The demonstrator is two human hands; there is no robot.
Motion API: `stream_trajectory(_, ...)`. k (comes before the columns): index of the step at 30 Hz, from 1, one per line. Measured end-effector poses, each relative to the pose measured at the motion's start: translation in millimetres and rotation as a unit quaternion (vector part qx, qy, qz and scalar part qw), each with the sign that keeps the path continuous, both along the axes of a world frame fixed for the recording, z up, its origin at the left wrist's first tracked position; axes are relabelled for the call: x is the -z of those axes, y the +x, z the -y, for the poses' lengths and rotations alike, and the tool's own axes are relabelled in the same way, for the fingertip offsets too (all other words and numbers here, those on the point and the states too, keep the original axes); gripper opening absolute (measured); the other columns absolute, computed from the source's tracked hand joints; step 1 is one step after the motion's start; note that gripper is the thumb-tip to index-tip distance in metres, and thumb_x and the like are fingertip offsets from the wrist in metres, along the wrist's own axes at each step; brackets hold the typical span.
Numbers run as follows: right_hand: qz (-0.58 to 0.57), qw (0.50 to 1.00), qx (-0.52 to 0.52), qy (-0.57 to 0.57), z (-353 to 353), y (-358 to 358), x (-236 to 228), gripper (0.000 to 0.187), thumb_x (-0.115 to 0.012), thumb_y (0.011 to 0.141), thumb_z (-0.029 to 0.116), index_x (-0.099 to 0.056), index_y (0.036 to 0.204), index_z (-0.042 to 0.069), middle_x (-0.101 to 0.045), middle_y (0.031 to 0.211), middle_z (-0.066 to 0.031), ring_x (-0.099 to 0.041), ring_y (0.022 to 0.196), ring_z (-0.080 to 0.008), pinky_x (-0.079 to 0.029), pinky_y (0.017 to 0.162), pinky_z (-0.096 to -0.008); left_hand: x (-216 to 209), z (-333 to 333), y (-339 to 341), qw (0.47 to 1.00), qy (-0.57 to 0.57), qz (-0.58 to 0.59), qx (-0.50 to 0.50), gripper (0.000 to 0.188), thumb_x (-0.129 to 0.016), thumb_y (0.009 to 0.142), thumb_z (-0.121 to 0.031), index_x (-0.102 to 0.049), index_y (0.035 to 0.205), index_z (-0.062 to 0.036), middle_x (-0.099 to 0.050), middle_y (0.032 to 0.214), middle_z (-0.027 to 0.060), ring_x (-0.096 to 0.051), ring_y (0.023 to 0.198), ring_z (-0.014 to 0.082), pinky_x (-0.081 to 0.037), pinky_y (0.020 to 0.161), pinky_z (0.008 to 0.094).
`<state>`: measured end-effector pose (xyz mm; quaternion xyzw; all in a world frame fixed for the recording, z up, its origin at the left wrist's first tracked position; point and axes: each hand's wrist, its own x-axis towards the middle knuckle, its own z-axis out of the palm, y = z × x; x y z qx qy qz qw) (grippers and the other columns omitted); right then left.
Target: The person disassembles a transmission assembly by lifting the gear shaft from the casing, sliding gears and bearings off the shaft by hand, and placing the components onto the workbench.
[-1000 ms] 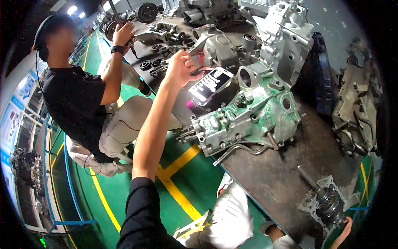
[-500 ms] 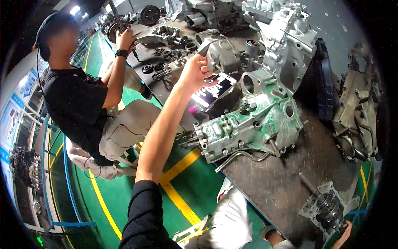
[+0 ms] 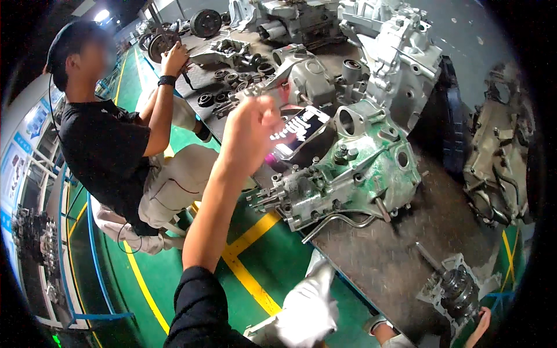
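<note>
My left hand [image 3: 255, 130] is raised in front of a phone [image 3: 309, 123] with a lit screen. Motion smears its fingers, which look partly curled, and whether they touch the phone is unclear. Beside the phone lies a large grey and green gearbox casing [image 3: 348, 180] with rods at its left end and a bent pipe [image 3: 336, 221] along its near side. At the lower right edge, my right hand [image 3: 477, 329], only partly in view, grips the rim of an open gearbox housing [image 3: 458, 287] with gears and a shaft in it.
A tall silver gearbox [image 3: 394, 61], several bearings and rings [image 3: 229, 81] and further castings crowd the metal bench [image 3: 371, 255]. Another casing [image 3: 499, 151] stands at the far right. A seated person [image 3: 110, 127] at the left holds a shaft-like part.
My left hand has drawn back from the phone, toward me and to the left, baring more of the casting behind it. My right hand stays at the open housing.
</note>
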<state>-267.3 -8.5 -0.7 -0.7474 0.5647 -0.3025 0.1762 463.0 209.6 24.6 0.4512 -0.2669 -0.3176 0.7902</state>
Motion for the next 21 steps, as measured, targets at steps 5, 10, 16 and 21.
stream_trajectory(5,0.023,0.995,-0.062,0.073,34.7,-57.6,11.4,0.042,-0.039,0.11,0.034,-0.06,0.111,-0.003,-0.054,0.099,-0.0046,-0.049,0.095,-0.0166,-0.039,0.093,-0.0306,-9.6,-32.2,-148.8,0.973,0.042,0.041,0.225,0.016,-0.059,0.096,-0.012,-0.052,0.11,-0.0087,-0.058,0.084,0.0014,-0.057,0.077,0.0106,-0.048,0.071,0.0259)
stream_trajectory(10,-0.044,0.996,-0.079,-0.029,52.9,-41.2,-15.1,0.027,-0.05,0.107,0.024,-0.061,0.111,0.0,-0.061,0.111,-0.0071,-0.055,0.1,-0.0181,-0.043,0.093,-0.0312,91.0,-31.4,-265.2,0.826,0.122,0.133,0.533,0.018,-0.059,0.099,-0.018,-0.054,0.113,-0.0088,-0.06,0.09,-0.0002,-0.055,0.078,0.0082,-0.046,0.066,0.0287)
stream_trajectory(16,0.107,0.969,-0.213,-0.059,-33.7,50.6,-113.0,0.029,-0.047,0.107,0.025,-0.056,0.096,0.001,-0.05,0.091,-0.0074,-0.048,0.082,-0.0155,-0.04,0.078,-0.0277,258.0,-57.5,-294.0,0.598,0.187,0.379,0.681,0.045,-0.056,0.099,-0.044,-0.058,0.118,-0.0028,-0.067,0.102,0.0208,-0.065,0.096,0.0356,-0.05,0.085,0.0476)
stream_trajectory(21,0.23,0.884,-0.406,0.014,-85.7,259.0,-120.2,0.056,-0.062,0.094,0.058,-0.055,0.079,0.005,-0.055,0.072,-0.007,-0.049,0.063,-0.0173,-0.036,0.059,-0.0336,323.3,-43.0,-244.3,0.541,0.314,0.45,0.638,0.046,-0.058,0.089,-0.033,-0.068,0.113,0.0049,-0.07,0.116,0.0267,-0.067,0.11,0.0397,-0.051,0.095,0.049)
